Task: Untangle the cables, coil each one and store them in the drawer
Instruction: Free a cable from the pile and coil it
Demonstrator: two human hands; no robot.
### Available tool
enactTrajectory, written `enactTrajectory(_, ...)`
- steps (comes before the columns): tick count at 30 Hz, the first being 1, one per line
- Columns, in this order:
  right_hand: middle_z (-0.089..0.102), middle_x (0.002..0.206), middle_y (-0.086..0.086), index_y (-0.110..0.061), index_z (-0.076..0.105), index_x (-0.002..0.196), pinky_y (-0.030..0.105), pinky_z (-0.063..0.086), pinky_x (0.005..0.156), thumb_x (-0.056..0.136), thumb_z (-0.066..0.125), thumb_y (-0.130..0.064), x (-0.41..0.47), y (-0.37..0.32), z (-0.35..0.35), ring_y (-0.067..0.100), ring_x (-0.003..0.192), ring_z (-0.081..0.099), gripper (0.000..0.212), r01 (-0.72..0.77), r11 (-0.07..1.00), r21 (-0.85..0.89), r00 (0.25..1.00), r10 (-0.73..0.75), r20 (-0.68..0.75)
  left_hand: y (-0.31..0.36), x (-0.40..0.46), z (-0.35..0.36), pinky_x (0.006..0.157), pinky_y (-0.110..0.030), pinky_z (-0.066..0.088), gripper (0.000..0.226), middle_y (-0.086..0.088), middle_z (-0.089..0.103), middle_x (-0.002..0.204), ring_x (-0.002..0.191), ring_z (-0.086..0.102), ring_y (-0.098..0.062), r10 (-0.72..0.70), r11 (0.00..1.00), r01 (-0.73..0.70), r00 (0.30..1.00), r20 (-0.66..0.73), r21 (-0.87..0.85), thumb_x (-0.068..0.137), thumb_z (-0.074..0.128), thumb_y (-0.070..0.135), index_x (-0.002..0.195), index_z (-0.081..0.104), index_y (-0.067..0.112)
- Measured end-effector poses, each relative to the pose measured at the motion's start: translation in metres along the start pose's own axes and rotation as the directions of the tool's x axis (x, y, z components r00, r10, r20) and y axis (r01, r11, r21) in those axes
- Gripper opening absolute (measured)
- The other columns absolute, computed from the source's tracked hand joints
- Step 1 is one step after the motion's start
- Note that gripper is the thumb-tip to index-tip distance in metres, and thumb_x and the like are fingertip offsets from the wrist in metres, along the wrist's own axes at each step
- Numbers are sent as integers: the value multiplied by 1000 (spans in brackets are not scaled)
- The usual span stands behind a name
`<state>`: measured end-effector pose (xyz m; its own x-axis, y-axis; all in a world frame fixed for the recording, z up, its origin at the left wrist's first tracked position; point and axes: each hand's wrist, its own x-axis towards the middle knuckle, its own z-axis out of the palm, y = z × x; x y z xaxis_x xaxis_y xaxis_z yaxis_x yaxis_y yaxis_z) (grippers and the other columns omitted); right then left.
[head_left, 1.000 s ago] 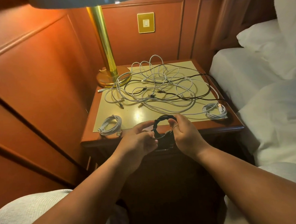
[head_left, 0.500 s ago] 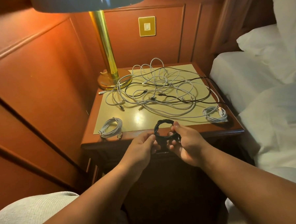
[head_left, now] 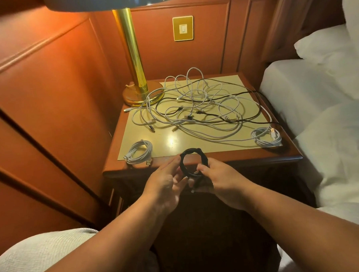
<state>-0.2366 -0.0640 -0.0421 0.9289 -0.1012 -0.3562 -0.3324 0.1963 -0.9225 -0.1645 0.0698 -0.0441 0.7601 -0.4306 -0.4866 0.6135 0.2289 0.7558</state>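
Note:
A black cable wound into a small coil (head_left: pixel 193 152) is held upright in front of the nightstand's front edge. My right hand (head_left: pixel 220 175) grips the coil's lower right side, fingers curled round it. My left hand (head_left: pixel 166 180) touches the coil's left side with fingers nearly straight. On the nightstand top (head_left: pixel 217 154) lies a tangle of white and black cables (head_left: pixel 196 108). One coiled white cable (head_left: pixel 139 151) rests at the front left corner, another coiled white cable (head_left: pixel 266 136) at the front right. The drawer front below is dark and mostly hidden by my hands.
A brass lamp (head_left: pixel 137 75) stands at the nightstand's back left. Wood panelling rises on the left and behind, with a wall switch (head_left: pixel 183 28). A bed with white sheets and pillows (head_left: pixel 329 107) adjoins the right side. My knee in pale fabric (head_left: pixel 45 257) is at lower left.
The black coil stays between my hands at the nightstand's front edge. My left fingers have straightened against the coil's left side and my right hand has shifted down the coil's right side.

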Motion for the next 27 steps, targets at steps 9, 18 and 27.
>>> enactTrajectory(9,65,120,10,-14,59,120,32,59,86,107,40,-19,3,8,8,22,108,67,24,33,996,-81,999,-36,-35,-14,2,-6,87,-36,54,24,-3,77,102,103,70,-20,90,976,-64,989,-115,207,100,59,34,104,77,19)
enactTrajectory(18,66,120,5,-18,59,122,29,60,81,107,40,-22,7,9,5,19,110,65,24,44,995,-91,994,-53,-94,-13,1,-2,90,-40,53,17,-13,76,103,102,72,-26,182,966,-181,983,8,183,93,66,15,107,76,13)
enactTrajectory(27,65,123,12,-13,55,125,28,60,68,108,36,-22,8,2,3,25,108,66,27,-69,996,54,990,75,-119,-9,0,2,76,-38,58,35,-21,68,122,109,69,-33,25,996,-16,995,101,-83,100,53,15,133,55,5)
